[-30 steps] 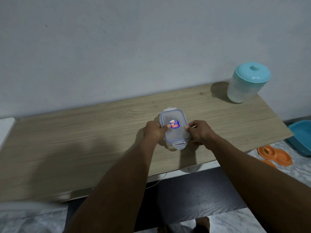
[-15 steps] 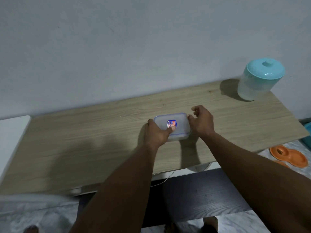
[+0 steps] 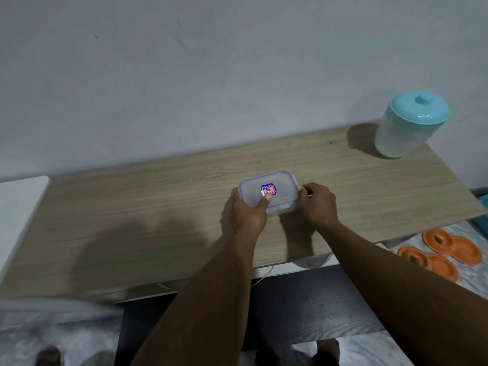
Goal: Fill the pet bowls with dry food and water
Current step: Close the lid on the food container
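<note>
A clear lidded box (image 3: pixel 268 192) is held on the table (image 3: pixel 158 207) between both hands. Its left end is clasped by the left hand (image 3: pixel 248 211), thumb pressed on the lid; its right end is pinched by the right hand (image 3: pixel 318 203). Right of the box stand a jar (image 3: pixel 410 124) and, on the floor, orange bowls (image 3: pixel 439 253).

This looks like a room in a home. A long table with a light wood-grain top (image 3: pixel 158 207) stands against a plain pale painted wall (image 3: pixel 211 75). At its far right sits a translucent plastic jar with a turquoise knobbed lid (image 3: pixel 412 122). On the pale marbled floor (image 3: pixel 472 239) to the right lie two orange plastic double pet bowls (image 3: pixel 427 262), beside a blue tub edge (image 3: pixel 483 215).
</note>
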`<state>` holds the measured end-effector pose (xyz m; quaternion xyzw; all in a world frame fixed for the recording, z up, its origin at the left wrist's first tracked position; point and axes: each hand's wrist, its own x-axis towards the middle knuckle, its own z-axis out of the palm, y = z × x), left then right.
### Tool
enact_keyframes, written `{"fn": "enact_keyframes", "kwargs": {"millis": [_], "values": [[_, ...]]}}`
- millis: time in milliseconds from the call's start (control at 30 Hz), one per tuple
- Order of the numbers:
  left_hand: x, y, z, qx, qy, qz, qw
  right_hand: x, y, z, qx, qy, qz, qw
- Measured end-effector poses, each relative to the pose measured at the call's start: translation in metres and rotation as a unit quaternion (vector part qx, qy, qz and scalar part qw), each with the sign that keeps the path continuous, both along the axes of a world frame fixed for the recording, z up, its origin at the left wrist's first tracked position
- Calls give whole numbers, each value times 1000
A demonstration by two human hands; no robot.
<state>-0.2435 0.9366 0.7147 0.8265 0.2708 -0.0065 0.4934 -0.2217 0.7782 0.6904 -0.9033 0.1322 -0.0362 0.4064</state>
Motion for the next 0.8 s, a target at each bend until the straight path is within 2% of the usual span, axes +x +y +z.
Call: {"fn": "enact_keyframes", "kwargs": {"millis": [100, 400, 567, 800], "values": [[1, 3, -1, -1, 8, -24, 1000, -3, 2, -1, -5, -9, 14, 1000], [-2, 17, 1, -1, 1, -68, 998, 5, 1, 6, 83, 55, 2, 995], [-14, 31, -5, -31, -7, -8, 999, -1, -1, 8, 118, 77, -22, 990], [-23, 22, -4, -49, -18, 30, 998, -21, 2, 24, 87, 58, -2, 995]]}}
